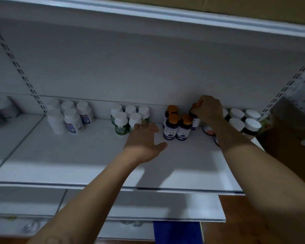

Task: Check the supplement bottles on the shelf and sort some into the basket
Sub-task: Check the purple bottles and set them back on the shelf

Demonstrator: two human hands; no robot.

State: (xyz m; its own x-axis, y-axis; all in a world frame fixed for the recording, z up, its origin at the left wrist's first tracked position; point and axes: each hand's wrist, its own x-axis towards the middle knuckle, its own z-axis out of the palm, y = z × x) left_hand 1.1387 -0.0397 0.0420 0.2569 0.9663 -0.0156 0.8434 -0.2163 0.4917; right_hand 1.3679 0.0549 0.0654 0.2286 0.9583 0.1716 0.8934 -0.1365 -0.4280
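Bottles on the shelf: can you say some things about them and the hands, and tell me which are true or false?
1. The right hand grips an orange-capped bottle. True.
2. The left hand holds a bottle. False: it is open, with its fingers by the green-labelled bottles.
3. The purple-labelled bottles have white caps. False: their caps are orange.
4. White-capped dark bottles stand to the right of the right hand. True.

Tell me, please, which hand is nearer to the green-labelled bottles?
Left. The left hand reaches out with straight fingers, its fingertips at the front right one of the green-labelled bottles. The right hand is well to their right, holding an orange-capped bottle.
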